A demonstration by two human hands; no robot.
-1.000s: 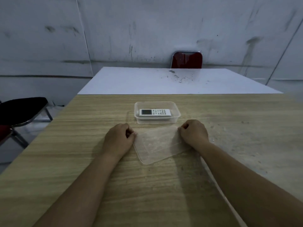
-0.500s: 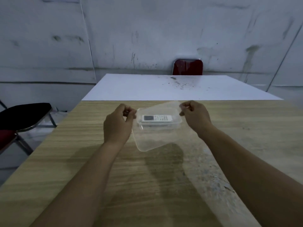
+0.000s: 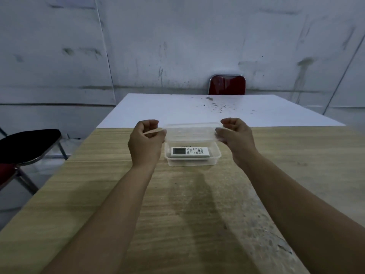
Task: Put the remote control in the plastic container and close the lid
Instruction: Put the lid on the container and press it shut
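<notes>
A white remote control (image 3: 190, 152) lies flat inside a clear plastic container (image 3: 192, 162) on the wooden table. The clear lid (image 3: 190, 131) hovers just above and behind the container, roughly level. My left hand (image 3: 145, 138) pinches the lid's left edge and my right hand (image 3: 235, 133) pinches its right edge. The lid does not touch the container's rim.
The wooden table (image 3: 177, 214) runs toward me; a white table (image 3: 207, 109) joins it at the far end. A red chair (image 3: 227, 85) stands behind it against the wall. A black-seated chair (image 3: 27, 145) stands at the left.
Both hands picked the lid up from the table in front of the container and carried it up and forward. It now hangs over the container.
</notes>
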